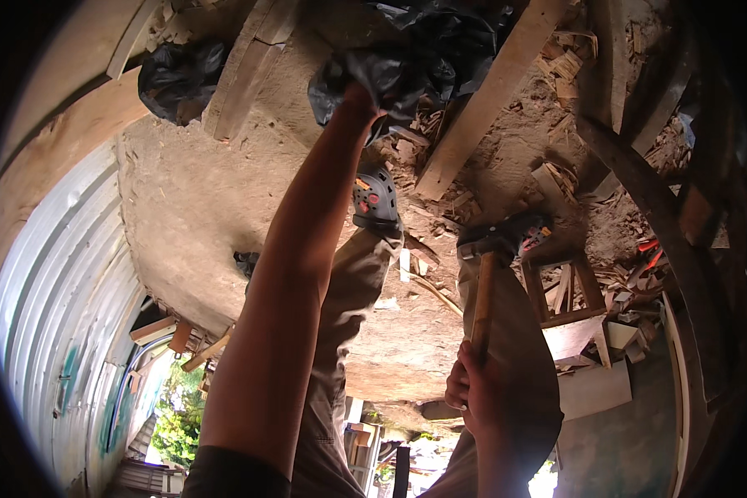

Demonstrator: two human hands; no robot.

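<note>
Gripped in the right hand (477, 390) is the wooden handle of a hammer (490, 274), the fingers clenched around the lower end of the shaft. From that fist the handle runs almost straight up the picture, leaning slightly right, to a dark metal head (494, 239) that hangs above the dirt ground (199, 199), between the person's legs in tan trousers (349, 290) and a small wooden stool (573, 299) just to its right. The left hand (358, 98) reaches much farther away, arm fully extended, and meets a crumpled black plastic sheet (423, 58); the plastic hides the fingers, so whether they grasp or only touch it cannot be told. The sheet lies up and a little left of the hammer head, well apart from it, so the left hand is by far the nearer one to it. Beside the plastic, a long pale plank (490, 100) slants across wood chips and offcuts. One foot in a grey shoe with red dots (375, 199) stands between the sheet and the hammer. Corrugated metal wall (66, 290) curves along the left edge.
</note>
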